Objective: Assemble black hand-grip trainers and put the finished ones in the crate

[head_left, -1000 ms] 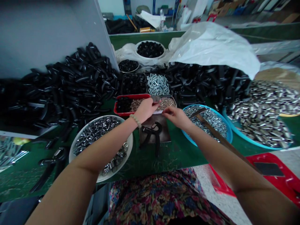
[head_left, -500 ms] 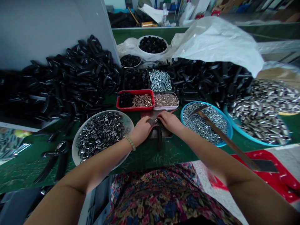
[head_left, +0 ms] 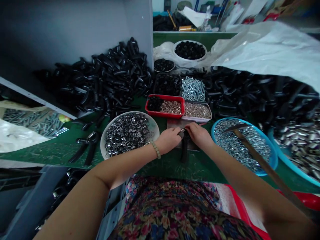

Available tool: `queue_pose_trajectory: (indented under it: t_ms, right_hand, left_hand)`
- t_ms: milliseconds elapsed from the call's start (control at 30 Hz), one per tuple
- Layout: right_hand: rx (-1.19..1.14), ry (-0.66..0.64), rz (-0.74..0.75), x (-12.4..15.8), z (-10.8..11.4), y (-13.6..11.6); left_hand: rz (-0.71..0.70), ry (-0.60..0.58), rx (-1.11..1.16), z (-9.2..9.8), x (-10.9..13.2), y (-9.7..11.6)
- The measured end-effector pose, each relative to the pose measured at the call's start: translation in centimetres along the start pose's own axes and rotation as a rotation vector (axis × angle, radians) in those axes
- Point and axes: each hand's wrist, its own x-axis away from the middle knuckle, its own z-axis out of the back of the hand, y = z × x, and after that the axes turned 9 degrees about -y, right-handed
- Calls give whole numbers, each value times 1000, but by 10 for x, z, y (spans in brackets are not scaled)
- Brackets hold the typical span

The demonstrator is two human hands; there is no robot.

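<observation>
My left hand (head_left: 168, 140) and my right hand (head_left: 199, 135) meet over a black hand-grip tool (head_left: 184, 150) that lies on a small metal plate (head_left: 175, 124) on the green table (head_left: 160, 163). Both hands have their fingers curled round the top of the tool, and a small metal piece shows between the fingertips. My left wrist wears a bead bracelet (head_left: 156, 149). Just beyond the hands stand a red tray (head_left: 165, 106) of black parts and small metal pieces and a tray of tiny silvery parts (head_left: 197, 111).
A white bowl of metal rings (head_left: 128, 132) sits left of my hands, a blue basin of nuts (head_left: 241, 145) with a wooden stick (head_left: 265, 163) on the right. Heaps of black handles (head_left: 107, 81) fill the back. Another black grip tool (head_left: 86, 150) lies at left.
My hands drew back from the trays down onto the black tool on the plate and closed on its top. The camera has swung to the left.
</observation>
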Motion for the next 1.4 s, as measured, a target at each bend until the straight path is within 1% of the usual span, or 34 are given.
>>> queue_pose_trajectory:
  t_ms: [100,200,267,367,433,600,767,933,1000,1100,1167,1233,1400]
  right_hand:
    - [-27,2,14,2,0,1]
    - [-85,13,-13,3,1,1]
    - [-171,14,-68,2,2,1]
    - [-354,-12,-216,-2,5,3]
    - [-421,-34,-288,-6,6,5]
    - [-398,-51,-309,-11,6,6]
    - [-334,-54,-291,-12,5,3]
    - [-241,-68,-234,-11,6,-1]
    - [-137,-87,-187,-10,6,-3]
    - [105,-122,-89,-7,5,-6]
    - [188,-120,-32,-4,3,-6]
    - [183,-98,1,-1,2,-5]
    - [149,-86,10,3,-7,5]
  left_hand:
    - [3,6,16,1,3,1]
    - [-6,13,49,0,8,3]
    - [14,16,94,-2,14,5]
    - [30,34,153,-6,21,9]
    - [20,49,154,-9,23,10]
    - [28,58,148,-12,21,13]
    - [40,61,145,-11,23,13]
    - [49,48,145,-9,24,15]
    - [58,50,146,-9,24,15]
    - [61,55,141,-9,25,16]
    - [50,51,136,-10,27,16]
    - [37,62,140,-11,29,16]
    - [11,79,185,-18,32,12]
